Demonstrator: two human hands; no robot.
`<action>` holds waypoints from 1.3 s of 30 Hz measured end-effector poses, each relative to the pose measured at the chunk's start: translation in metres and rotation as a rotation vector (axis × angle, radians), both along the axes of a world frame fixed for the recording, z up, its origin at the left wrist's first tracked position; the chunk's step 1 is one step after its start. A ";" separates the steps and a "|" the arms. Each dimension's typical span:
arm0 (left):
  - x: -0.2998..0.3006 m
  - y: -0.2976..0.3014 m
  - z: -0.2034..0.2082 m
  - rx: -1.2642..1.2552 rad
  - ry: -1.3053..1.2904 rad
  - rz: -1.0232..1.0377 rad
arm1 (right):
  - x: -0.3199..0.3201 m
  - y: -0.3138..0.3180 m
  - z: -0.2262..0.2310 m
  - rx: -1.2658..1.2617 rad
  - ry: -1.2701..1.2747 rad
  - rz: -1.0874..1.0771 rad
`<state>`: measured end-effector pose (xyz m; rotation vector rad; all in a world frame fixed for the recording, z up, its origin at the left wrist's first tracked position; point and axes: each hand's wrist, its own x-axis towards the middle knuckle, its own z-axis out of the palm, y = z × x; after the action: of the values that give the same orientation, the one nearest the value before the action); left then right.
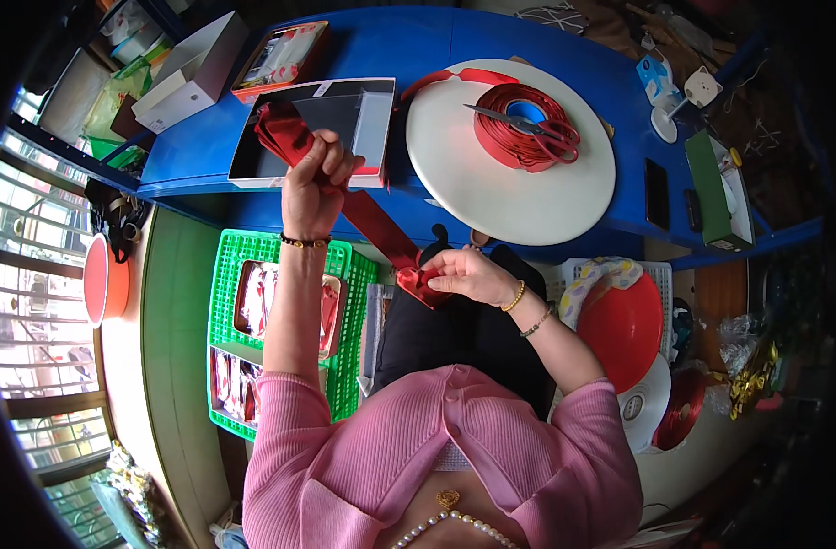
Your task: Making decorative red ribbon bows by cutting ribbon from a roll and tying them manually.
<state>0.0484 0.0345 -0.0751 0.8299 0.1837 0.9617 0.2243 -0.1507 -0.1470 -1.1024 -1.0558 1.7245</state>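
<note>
My left hand (315,183) is raised at the near edge of the blue table, its fingers closed around a folded bunch of red ribbon. From it a strip of the shiny red ribbon (379,226) runs down and right to my right hand (468,277). That hand pinches the crumpled lower part of the ribbon above my lap. On the round white board (436,174) lies a roll of red ribbon (502,146) with a blue core. Scissors (551,137) with red handles rest on top of the roll. Behind my left hand stands an open box (368,128) with a dark inside.
A green plastic crate (354,274) holding boxes of red pieces stands below left. At right are a red round lid (624,329), a dark phone (657,194) and a green box (711,197). A white box (194,73) sits on the table's far left.
</note>
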 end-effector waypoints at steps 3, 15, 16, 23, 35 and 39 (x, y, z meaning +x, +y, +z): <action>-0.007 0.010 0.003 0.038 0.026 0.037 | 0.003 0.002 0.006 -0.071 -0.006 0.038; 0.028 -0.066 -0.046 0.006 0.446 -0.159 | 0.010 0.052 0.058 0.517 0.252 -0.382; 0.028 -0.069 -0.048 0.009 0.510 -0.214 | 0.010 0.054 0.058 0.446 0.266 -0.416; 0.028 -0.093 -0.046 0.203 0.597 -0.317 | 0.010 0.057 0.045 0.469 0.118 -0.486; 0.024 -0.079 -0.036 -0.207 0.200 -0.202 | -0.030 -0.012 -0.011 0.355 0.051 -0.284; 0.020 -0.075 -0.042 -0.315 0.082 -0.248 | -0.007 -0.034 0.023 0.103 0.206 -0.207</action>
<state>0.0685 -0.0408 -0.1169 0.5849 0.2880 0.6448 0.2177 -0.1848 -0.1237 -0.9134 -0.8613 1.5636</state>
